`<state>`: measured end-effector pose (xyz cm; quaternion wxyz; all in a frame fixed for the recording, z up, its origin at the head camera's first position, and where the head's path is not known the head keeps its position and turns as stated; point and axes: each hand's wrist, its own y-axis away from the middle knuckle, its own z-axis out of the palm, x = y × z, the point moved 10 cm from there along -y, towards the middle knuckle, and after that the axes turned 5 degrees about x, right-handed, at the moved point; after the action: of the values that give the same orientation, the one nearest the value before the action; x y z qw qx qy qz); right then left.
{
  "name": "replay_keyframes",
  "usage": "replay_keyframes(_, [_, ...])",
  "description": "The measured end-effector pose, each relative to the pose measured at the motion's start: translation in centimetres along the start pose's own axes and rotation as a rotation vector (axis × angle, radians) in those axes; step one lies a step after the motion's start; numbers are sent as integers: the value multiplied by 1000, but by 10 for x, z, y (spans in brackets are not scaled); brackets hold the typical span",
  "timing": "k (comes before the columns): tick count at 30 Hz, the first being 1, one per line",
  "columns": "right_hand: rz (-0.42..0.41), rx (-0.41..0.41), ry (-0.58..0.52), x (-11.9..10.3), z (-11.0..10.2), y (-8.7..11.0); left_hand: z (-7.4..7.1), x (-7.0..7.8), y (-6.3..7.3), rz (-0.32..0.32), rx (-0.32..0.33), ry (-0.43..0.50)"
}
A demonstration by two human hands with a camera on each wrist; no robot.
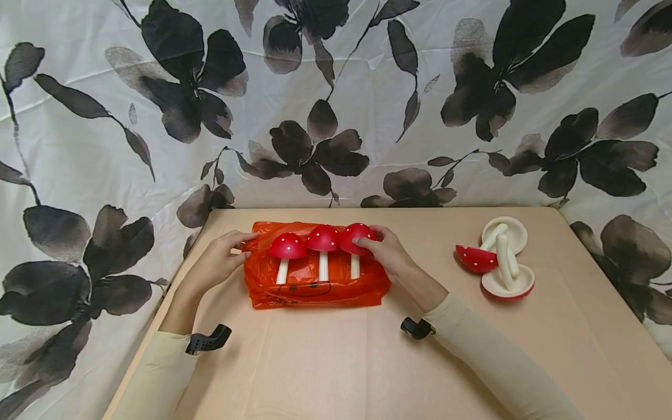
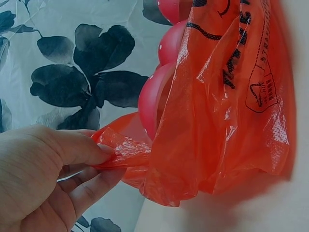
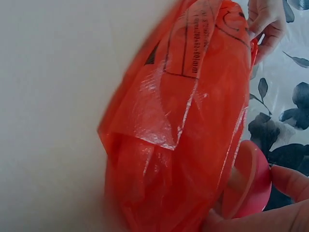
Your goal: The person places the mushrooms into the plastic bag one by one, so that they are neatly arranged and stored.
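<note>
An orange-red plastic bag [image 1: 315, 297] with black print lies on the table. Three toy mushrooms with white-dotted red caps and white stems sit in its mouth: a left one [image 1: 287, 247], a middle one [image 1: 322, 238] and a right one [image 1: 353, 239]. At the bag's left edge my left hand [image 1: 220, 259] pinches the gathered plastic between thumb and fingers, as the left wrist view shows. My right hand [image 1: 392, 255] holds the right mushroom by its cap, thumb across the front. The lower stems are tucked behind the bag's front fold.
To the right on the wooden table [image 1: 315, 367] lies a small pile of toy mushrooms [image 1: 506, 259], caps and pale stems crossing. A white cloth [image 1: 367, 128] with dark flowers hangs behind the table's back edge.
</note>
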<state>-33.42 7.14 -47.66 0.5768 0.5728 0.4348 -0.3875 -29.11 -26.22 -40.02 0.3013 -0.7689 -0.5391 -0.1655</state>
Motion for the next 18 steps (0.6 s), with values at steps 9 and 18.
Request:
replay_keyframes(9, [-64,-54,12,-6,3,2,0,0,0,-1,3,-9])
replay_keyframes(18, [-95,31,145,-10,-7,0,-1,1,0,4,18,-1])
